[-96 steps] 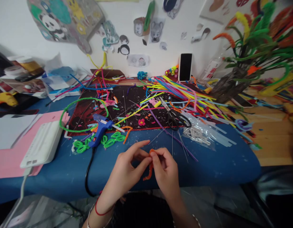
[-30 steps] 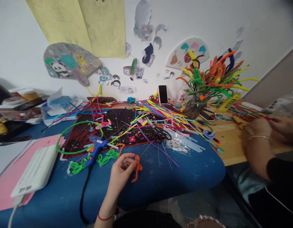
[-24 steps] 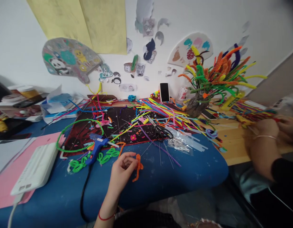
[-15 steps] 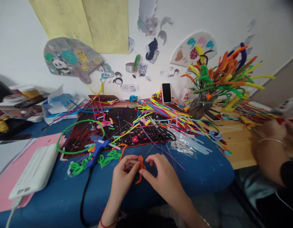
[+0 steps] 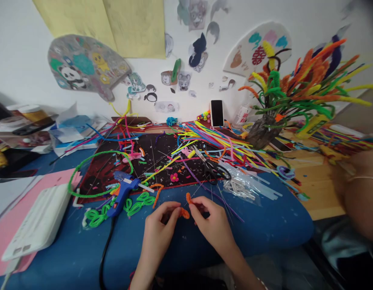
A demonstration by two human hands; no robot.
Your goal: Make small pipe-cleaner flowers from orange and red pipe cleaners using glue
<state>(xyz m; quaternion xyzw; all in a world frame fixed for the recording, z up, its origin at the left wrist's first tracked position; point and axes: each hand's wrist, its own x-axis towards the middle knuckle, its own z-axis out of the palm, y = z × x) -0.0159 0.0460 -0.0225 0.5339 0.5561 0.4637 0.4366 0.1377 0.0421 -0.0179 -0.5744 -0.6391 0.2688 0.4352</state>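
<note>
An orange pipe cleaner (image 5: 184,213) is between my two hands, low over the front of the blue table surface. My left hand (image 5: 160,227) pinches it with thumb and forefinger, a bent piece sticking out to the right. My right hand (image 5: 215,227) pinches an orange part that points up and left. Whether both parts join is hidden behind the fingers. Just beyond lies another bent orange pipe cleaner (image 5: 158,192). Green looped pipe cleaners (image 5: 139,204) lie left of it, beside a blue glue gun (image 5: 125,191).
Black scissors (image 5: 215,171) and a plastic bag of clear sticks (image 5: 242,189) lie right of a dark, scrap-littered mat (image 5: 158,173). Colourful pipe cleaners (image 5: 216,139) are heaped behind. A white power strip (image 5: 38,221) sits left. Another person's arm (image 5: 363,197) is at the right.
My right thumb and forefinger, apart before, have closed on the orange pipe cleaner. The upright twisted orange piece now shows as two short bent parts, one at each hand. The view has shifted slightly.
</note>
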